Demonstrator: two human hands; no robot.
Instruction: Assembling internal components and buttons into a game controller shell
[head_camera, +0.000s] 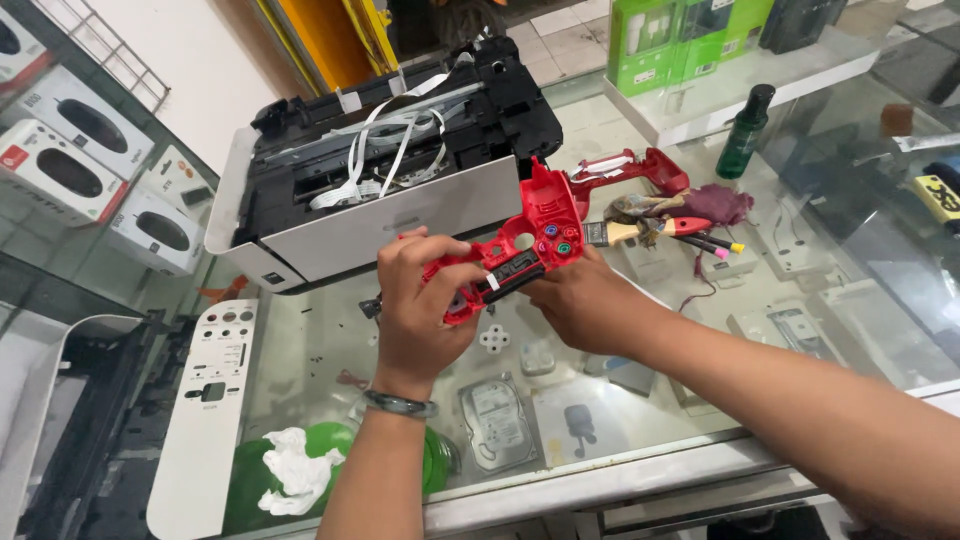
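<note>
Red game-controller shell (510, 255), opened so its inner side and coloured button caps face up, sits in both hands above the middle of the glass counter (320, 340). The left hand (420, 300) is closed around the shell's left grip, thumb on top, which seems to steady it. The right hand (580, 300) is closed on the lower right edge, fingers tucked under, apparently so the inside stays turned toward the eyes. A second red shell half (640, 168) lies on the glass toward the far edge, just beside a paintbrush (640, 230) and a dark cloth (715, 203), all within easy reach of the right hand.

An opened printer (390, 170), white-sided with black insides and loose white ribbon cables, stands at the far left of the counter. Its white control panel cover (205, 420) lies near the left edge, close to crumpled white tissue (295, 472). A dark green bottle (745, 130) stands upright toward the far right.

White boxes picturing black computer mice (70, 150) are stacked behind the glass at the left. Bright green rectangular boxes (665, 40) stand in a row at the far right corner. Under the glass a hard drive (495, 420) and small white parts rest on a shelf.
</note>
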